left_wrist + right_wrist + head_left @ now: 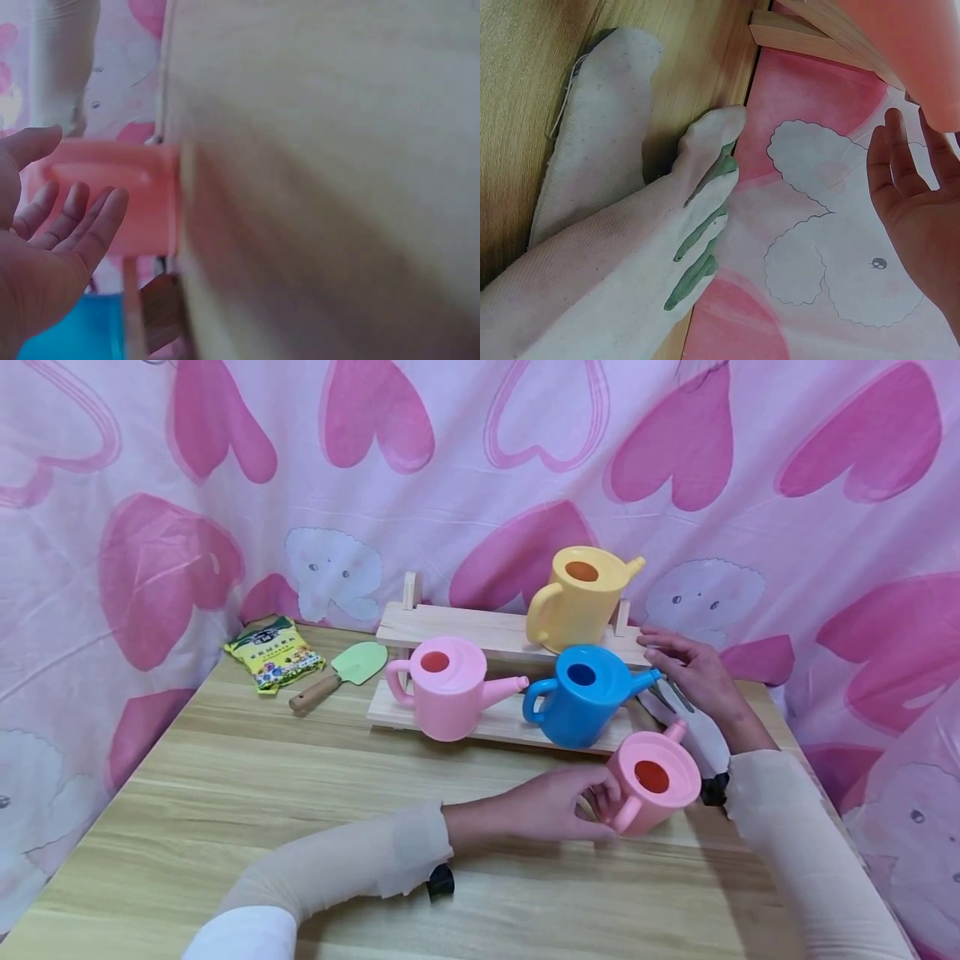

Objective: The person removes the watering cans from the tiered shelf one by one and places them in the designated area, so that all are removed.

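A pink watering can (663,764) with a red inside is at the table's right front, its spout pointing away. My left hand (551,802) is at its handle; in the left wrist view the fingers (97,225) are loosely bent, not wrapped round the handle. Beside the right end of the wooden shelf (457,624) is my right hand (693,672), fingers extended; whether they touch the wood I cannot tell. A yellow watering can (581,602) stands on the upper board. On the lower board stand a second pink watering can (450,693) and a blue watering can (585,702).
White gloves (607,112) with green-grey parts lie on the table's right side, below my right forearm. Left of the shelf are a small trowel (360,662) with a wooden handle and a yellow packet (276,653). A heart-patterned curtain (450,493) hangs behind the table.
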The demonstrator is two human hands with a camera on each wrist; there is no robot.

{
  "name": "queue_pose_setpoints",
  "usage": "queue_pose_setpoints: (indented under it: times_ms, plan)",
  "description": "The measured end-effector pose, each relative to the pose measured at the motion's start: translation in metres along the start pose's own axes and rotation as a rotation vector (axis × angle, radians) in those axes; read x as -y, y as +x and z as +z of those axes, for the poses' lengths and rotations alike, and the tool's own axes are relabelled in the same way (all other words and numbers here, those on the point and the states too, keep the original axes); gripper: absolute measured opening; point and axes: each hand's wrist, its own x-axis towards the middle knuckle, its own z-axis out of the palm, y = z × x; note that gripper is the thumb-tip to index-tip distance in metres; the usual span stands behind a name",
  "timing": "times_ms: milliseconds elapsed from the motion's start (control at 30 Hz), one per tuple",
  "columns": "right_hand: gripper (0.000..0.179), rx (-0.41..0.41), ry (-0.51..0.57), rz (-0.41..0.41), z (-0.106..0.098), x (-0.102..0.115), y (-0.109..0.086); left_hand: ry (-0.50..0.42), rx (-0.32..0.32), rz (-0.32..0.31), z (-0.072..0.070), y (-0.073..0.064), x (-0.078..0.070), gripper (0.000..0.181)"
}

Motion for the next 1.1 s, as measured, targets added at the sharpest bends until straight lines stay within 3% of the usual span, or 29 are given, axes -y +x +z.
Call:
queue_pose_setpoints:
  times_ms: [167,400,633,767,900,1100]
  plan:
    - [0.046,-0.001,-0.004,0.003,0.000,0.000,0.000,0.206,-0.004,0.099,-0.021,-0.006,-0.013,0.031]
    - [0.044,-0.003,0.014,-0.002,0.000,-0.002,0.000,0.442,-0.017,0.180,-0.052,-0.021,-0.051,0.030]
    - [0.046,-0.001,0.011,0.010,-0.001,-0.001,0.000,0.629,-0.180,0.283,-0.091,-0.033,-0.084,0.029]
    - [0.046,0.003,0.011,0.007,0.000,0.000,0.000,0.663,-0.299,0.284,-0.113,-0.037,-0.095,0.029]
    - [0.044,0.002,0.012,-0.010,-0.001,0.000,0.000,0.637,-0.410,0.271,-0.133,-0.035,-0.100,0.027]
    - [0.047,0.004,0.007,0.002,-0.001,0.000,-0.001,0.586,-0.491,0.282,-0.158,-0.020,-0.099,0.023]
